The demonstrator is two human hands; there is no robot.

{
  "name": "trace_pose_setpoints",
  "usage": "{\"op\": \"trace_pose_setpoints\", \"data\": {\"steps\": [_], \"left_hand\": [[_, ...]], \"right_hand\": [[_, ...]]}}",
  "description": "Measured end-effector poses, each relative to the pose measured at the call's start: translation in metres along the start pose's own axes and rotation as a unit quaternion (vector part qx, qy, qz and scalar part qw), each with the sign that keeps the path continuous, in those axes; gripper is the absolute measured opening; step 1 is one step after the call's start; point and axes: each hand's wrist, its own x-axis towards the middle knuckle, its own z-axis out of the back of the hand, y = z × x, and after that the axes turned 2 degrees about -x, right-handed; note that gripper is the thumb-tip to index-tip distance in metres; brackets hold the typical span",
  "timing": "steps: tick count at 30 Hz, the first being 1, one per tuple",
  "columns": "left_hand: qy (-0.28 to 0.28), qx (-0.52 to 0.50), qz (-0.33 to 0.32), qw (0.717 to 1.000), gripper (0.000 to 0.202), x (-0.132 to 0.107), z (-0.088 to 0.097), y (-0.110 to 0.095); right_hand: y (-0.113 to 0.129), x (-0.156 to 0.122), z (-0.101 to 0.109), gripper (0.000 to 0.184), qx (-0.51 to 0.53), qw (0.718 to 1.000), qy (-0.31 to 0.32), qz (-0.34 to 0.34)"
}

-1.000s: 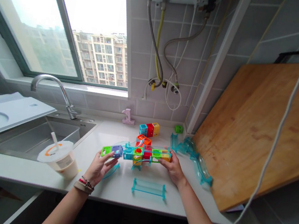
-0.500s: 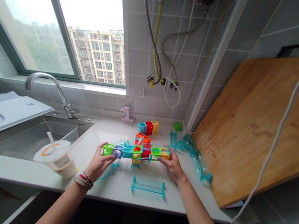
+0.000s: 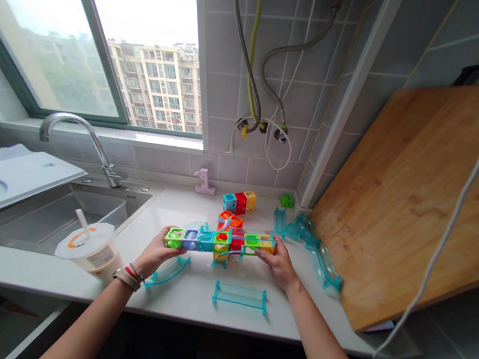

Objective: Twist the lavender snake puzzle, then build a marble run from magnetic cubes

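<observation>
A row of joined, coloured toy building cubes (image 3: pixel 236 241) with clear blue track pieces spans the space between my two hands. My left hand (image 3: pixel 156 254) grips the green cube (image 3: pixel 174 237) at its left end, beside a purple cube (image 3: pixel 190 239). Closed around the yellow cube (image 3: pixel 266 244) at the right end is my right hand (image 3: pixel 278 263). Below my left hand a curved blue track piece (image 3: pixel 167 274) lies on the counter. A straight blue track piece (image 3: pixel 240 297) rests in front of the row. Behind stand an orange cube (image 3: pixel 230 220) and a blue, red and yellow cube block (image 3: pixel 239 202).
More blue track pieces (image 3: pixel 322 259) lie at right beside a leaning wooden board (image 3: pixel 437 193). A lidded drink cup (image 3: pixel 92 250) with a straw stands at left, near the sink (image 3: pixel 137 212). A green cube (image 3: pixel 287 201) and pink object (image 3: pixel 205 181) sit by the wall.
The left end of the cube row has tilted so more of its top faces show. My left hand has shifted slightly left and turned, uncovering more of the curved track.
</observation>
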Motion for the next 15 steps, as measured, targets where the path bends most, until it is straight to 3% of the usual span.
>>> {"op": "trace_pose_setpoints", "data": {"steps": [5,11,15], "left_hand": [[0.024,0.019,-0.003,1.000,0.069,0.006,0.008,-0.004],[0.011,0.017,-0.008,1.000,0.099,0.001,0.007,-0.015],[0.010,0.044,-0.026,0.999,0.097,-0.004,0.008,-0.020]], "right_hand": [[0.001,-0.001,-0.001,0.077,0.003,1.000,0.003,-0.004],[-0.002,0.000,0.001,0.086,0.003,1.000,0.000,-0.005],[-0.003,0.000,0.002,0.087,0.005,1.000,0.003,-0.005]]}}
